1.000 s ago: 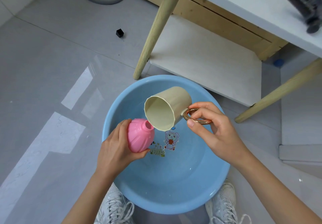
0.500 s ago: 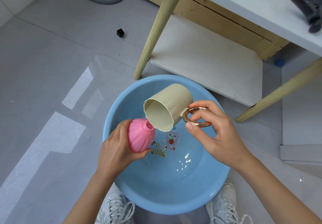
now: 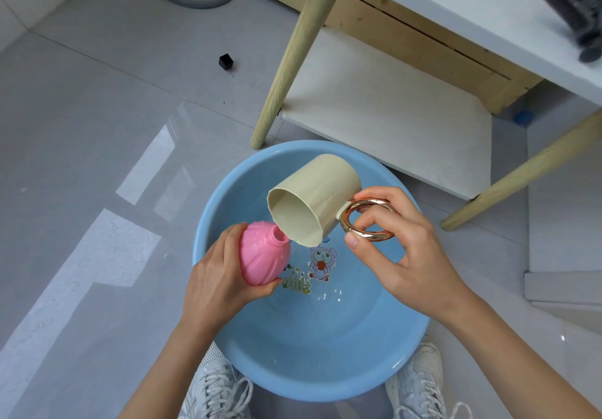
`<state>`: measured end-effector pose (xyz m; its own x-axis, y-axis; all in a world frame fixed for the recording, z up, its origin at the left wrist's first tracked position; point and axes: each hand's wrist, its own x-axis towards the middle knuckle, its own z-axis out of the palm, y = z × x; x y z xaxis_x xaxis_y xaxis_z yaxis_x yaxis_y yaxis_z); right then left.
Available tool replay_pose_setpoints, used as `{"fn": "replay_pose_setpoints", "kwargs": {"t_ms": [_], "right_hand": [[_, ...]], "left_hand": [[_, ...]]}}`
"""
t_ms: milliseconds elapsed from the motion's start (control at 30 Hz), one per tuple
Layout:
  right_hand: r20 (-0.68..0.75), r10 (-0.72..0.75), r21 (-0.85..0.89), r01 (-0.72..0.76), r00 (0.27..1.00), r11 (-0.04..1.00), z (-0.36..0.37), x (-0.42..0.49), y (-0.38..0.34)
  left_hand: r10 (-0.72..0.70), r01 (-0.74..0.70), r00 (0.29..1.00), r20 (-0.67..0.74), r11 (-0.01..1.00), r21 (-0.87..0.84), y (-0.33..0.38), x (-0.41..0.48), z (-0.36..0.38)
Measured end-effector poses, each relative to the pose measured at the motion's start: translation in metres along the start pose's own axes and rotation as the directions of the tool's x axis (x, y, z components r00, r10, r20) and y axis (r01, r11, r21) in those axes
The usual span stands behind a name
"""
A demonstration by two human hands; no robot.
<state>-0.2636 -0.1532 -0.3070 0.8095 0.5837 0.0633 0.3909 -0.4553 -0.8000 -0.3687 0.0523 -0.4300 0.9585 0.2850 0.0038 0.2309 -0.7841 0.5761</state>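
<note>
Tilting on its side above the blue basin (image 3: 309,360), the beige cup (image 3: 317,202) points its open mouth left and down. Its low rim sits just beside the neck of the pink bottle (image 3: 260,259); whether they touch is unclear.

Right hand (image 3: 407,255): grip pinching the cup's rose-gold ring handle (image 3: 366,234), thumb below, fingers curled over and through.

Left hand (image 3: 215,283): grip wrapped round the pink bottle, holding it tilted over the basin's left half, opening toward the cup.

The basin stands on the grey floor (image 3: 97,125), with a cartoon sticker (image 3: 321,264) in its bottom. White sneakers (image 3: 218,386) are at its near rim. On the far side are a wooden bench leg (image 3: 293,60) and a white shelf (image 3: 391,109). A small black cube (image 3: 226,61) lies far left.
</note>
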Motion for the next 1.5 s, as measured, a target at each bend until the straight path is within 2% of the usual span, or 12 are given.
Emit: {"fn": "replay_pose_setpoints", "kwargs": {"t_ms": [400,1500], "right_hand": [[-0.003,-0.052,-0.081,0.051,0.999,0.995,0.0001,0.0000,-0.0008],[0.006,-0.096,-0.133,0.096,0.995,0.987,0.0018,-0.0011,-0.0047]], "left_hand": [[-0.006,0.006,1.000,0.000,1.000,-0.011,-0.0001,0.0001,0.0004],[-0.002,0.002,1.000,0.005,1.000,-0.013,-0.0011,0.0003,0.0011]]}}
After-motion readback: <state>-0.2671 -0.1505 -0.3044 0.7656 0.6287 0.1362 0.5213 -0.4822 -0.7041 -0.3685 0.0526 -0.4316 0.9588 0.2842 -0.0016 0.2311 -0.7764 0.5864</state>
